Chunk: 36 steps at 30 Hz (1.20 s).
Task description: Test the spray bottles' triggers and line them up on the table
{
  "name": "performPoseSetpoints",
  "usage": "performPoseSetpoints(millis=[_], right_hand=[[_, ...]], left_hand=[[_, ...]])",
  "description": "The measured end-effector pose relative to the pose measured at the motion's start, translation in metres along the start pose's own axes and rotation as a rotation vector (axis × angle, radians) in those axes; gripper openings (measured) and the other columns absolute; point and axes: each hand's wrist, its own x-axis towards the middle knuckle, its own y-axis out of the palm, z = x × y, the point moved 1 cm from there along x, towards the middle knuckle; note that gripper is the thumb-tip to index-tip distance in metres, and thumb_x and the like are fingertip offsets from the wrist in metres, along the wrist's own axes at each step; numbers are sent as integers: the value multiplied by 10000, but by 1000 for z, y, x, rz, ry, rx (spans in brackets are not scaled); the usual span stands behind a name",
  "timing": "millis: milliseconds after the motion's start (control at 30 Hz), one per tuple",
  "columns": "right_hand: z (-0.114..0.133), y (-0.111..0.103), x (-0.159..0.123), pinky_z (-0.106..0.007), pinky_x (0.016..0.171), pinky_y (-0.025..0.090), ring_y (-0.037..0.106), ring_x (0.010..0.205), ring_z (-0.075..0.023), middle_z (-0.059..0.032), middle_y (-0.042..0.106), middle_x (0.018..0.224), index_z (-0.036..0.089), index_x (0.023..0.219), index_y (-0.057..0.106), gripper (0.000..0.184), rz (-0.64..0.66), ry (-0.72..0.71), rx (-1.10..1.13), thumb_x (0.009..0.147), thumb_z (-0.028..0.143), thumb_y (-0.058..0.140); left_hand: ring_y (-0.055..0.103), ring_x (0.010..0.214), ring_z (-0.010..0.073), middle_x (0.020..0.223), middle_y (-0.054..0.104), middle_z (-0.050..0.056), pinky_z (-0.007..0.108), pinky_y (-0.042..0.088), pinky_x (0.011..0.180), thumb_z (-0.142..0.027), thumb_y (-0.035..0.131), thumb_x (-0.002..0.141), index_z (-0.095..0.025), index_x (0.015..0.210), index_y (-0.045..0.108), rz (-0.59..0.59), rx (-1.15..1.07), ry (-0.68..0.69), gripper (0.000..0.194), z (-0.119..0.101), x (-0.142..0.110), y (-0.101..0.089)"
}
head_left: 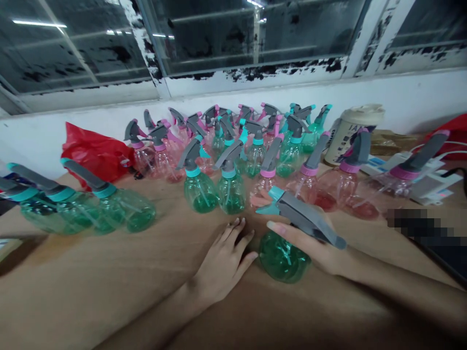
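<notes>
In my right hand [321, 245] is a green spray bottle [284, 260] with a grey and turquoise trigger head [302, 214]; the fingers wrap round its neck, partly hidden behind the head. My left hand [226, 260] lies on the wooden table [153, 287] just left of that bottle, fingers stretched out and holding nothing. Beyond my left fingertips stand two more green spray bottles [230, 192]. Pink spray bottles [333, 187] stand behind and to the right of my right hand.
Several green bottles [124, 209] are lined up at left. Many pink and green bottles crowd the back by the wall. A red plastic bag [95, 155], a large cup [352, 131], a white power strip [430, 180] and a dark, partly pixelated object [441, 253] are around them.
</notes>
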Motion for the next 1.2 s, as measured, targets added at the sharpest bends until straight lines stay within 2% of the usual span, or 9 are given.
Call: performPoseSetpoints(millis=[133, 267, 433, 600, 700, 900, 1067, 1133, 1200], right_hand=[[2, -1, 2, -343, 853, 546, 656, 981, -197, -10, 687, 1106, 294, 1155, 630, 303, 38, 24, 17, 853, 280, 610], [5, -1, 3, -352, 884, 528, 648, 996, -196, -17, 695, 1078, 276, 1093, 658, 242, 19, 15, 4, 862, 275, 588], [5, -1, 4, -319, 740, 547, 672, 819, -178, -14, 710, 913, 250, 936, 673, 140, -4, -29, -46, 863, 330, 583], [1, -3, 4, -285, 614, 513, 652, 687, -163, -2, 641, 730, 212, 819, 631, 192, -32, -32, -98, 882, 373, 547], [1, -5, 4, -271, 602, 501, 638, 655, -147, 2, 606, 705, 200, 760, 606, 240, -16, -46, -118, 896, 379, 521], [3, -5, 4, -284, 699, 524, 649, 751, -157, -6, 685, 847, 233, 935, 654, 164, 14, -33, -79, 877, 356, 562], [2, -3, 4, -333, 855, 524, 657, 962, -196, -25, 691, 1088, 251, 1118, 639, 272, 2, -23, -27, 853, 300, 604], [2, -2, 4, -338, 855, 521, 653, 961, -200, -32, 689, 1069, 238, 1126, 634, 283, -4, -33, -56, 848, 290, 609], [3, -2, 4, -330, 765, 535, 659, 833, -191, -32, 691, 924, 219, 1041, 659, 213, -20, -37, -101, 848, 291, 605]], left_hand=[[333, 1356, 267, 1437, 413, 133, 473, 315, 1102, -404, 362, 991, -148, 1343, 431, 8, 28, -2, 441, 2, 0, 1], [361, 1338, 274, 1428, 422, 140, 474, 316, 1098, -410, 344, 994, -140, 1356, 425, 35, 36, 4, 459, 2, -1, -1], [352, 1343, 266, 1439, 406, 143, 471, 305, 1104, -393, 333, 1000, -134, 1364, 420, 66, 33, 15, 455, 1, 1, -5], [406, 1303, 286, 1402, 444, 160, 485, 345, 1075, -401, 324, 998, -119, 1345, 447, 45, 35, 15, 463, 2, 2, -6], [409, 1300, 291, 1387, 460, 153, 485, 353, 1069, -403, 330, 996, -125, 1342, 453, 33, 46, 18, 460, 2, 1, -5], [419, 1294, 272, 1388, 461, 140, 472, 358, 1070, -393, 332, 998, -141, 1340, 447, 23, 70, 28, 440, 4, 1, -3], [411, 1297, 290, 1402, 438, 152, 484, 376, 1051, -397, 326, 998, -135, 1337, 449, -14, 76, 43, 446, 5, 0, -1], [421, 1286, 295, 1398, 440, 154, 485, 381, 1046, -395, 330, 997, -132, 1337, 451, -13, 79, 45, 447, 5, 0, 0], [433, 1274, 289, 1384, 454, 148, 482, 375, 1051, -387, 338, 996, -135, 1345, 444, -2, 77, 44, 443, 5, 0, 0]])
